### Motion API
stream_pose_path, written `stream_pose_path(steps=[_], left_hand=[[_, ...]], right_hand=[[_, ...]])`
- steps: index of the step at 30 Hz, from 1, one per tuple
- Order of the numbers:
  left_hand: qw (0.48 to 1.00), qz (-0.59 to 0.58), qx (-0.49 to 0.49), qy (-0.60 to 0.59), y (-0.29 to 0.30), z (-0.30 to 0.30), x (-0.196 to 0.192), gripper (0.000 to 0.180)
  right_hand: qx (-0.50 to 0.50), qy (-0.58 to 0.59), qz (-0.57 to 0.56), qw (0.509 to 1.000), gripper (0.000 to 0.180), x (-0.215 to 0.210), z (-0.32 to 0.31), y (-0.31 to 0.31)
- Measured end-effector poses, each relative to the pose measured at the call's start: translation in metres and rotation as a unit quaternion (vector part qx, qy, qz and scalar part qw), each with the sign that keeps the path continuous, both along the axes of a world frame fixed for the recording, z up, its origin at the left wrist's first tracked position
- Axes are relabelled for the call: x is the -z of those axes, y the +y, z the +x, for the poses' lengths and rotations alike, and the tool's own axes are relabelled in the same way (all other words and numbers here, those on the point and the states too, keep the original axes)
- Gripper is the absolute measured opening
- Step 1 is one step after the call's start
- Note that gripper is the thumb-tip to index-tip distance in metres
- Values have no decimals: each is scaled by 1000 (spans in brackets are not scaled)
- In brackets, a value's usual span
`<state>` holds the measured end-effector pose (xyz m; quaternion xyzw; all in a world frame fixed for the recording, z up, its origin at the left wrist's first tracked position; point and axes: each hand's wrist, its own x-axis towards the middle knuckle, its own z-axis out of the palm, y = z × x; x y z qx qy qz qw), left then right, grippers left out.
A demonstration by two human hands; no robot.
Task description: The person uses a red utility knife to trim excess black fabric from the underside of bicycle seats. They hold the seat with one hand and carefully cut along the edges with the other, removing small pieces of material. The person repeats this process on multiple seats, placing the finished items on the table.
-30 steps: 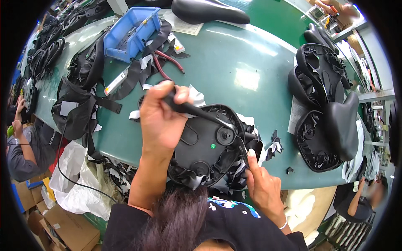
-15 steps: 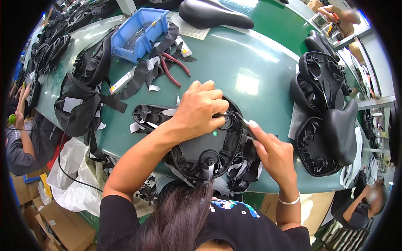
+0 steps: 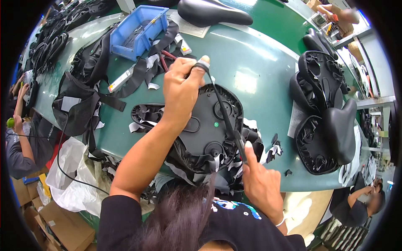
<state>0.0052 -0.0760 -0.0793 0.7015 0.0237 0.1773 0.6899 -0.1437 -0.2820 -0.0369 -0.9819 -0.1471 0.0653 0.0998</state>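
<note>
An upside-down black bicycle saddle [image 3: 201, 134] lies in front of me, its nose to the left and ragged trim around its underside. My left hand [image 3: 182, 85], above the saddle's far edge, is closed on a long black strip of cover material [image 3: 221, 102]. The strip runs taut down to the saddle's right edge. There my right hand [image 3: 264, 184] grips a slim knife [image 3: 240, 144], its dark blade against the strip; the handle is mostly hidden in my fingers. Cut scraps [image 3: 274, 149] lie right of the saddle.
A blue bin [image 3: 140, 33] stands far left, with red-handled pliers [image 3: 164, 62] partly behind my left hand. Several saddles [image 3: 340, 131] are stacked on the right; another saddle [image 3: 213, 12] lies at the back. Black covers [image 3: 77, 100] lie left. Other people work at both sides.
My left hand has moved up and away, stretching the strip out from the saddle. My right hand with the knife has come down nearer to me, along the right edge; loose scraps now lie there.
</note>
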Motion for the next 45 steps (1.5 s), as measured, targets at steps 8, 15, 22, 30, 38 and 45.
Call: stream_pose_path(steps=[8, 15, 22, 30, 38, 45], left_hand=[[949, -186, 174, 187, 29, -67, -21, 48], [935, -119, 293, -162, 88, -69, -47, 54], [926, -77, 357, -98, 117, 1, -29, 36], [818, 15, 575, 13, 10, 23, -12, 26], [945, -316, 78, -10, 4, 7, -83, 16], [890, -52, -347, -292, 43, -24, -84, 19]], right_hand=[[-262, -66, -12, 963, 48, -14, 150, -36], [-296, -33, -90, 950, 45, -28, 137, -43], [-137, 42, -88, 986, 49, -34, 63, -45], [-229, 78, 12, 970, 51, -29, 109, -37], [-7, 102, 110, 989, 57, -12, 10, -34], [133, 261, 303, 907, 54, -6, -41, -19]])
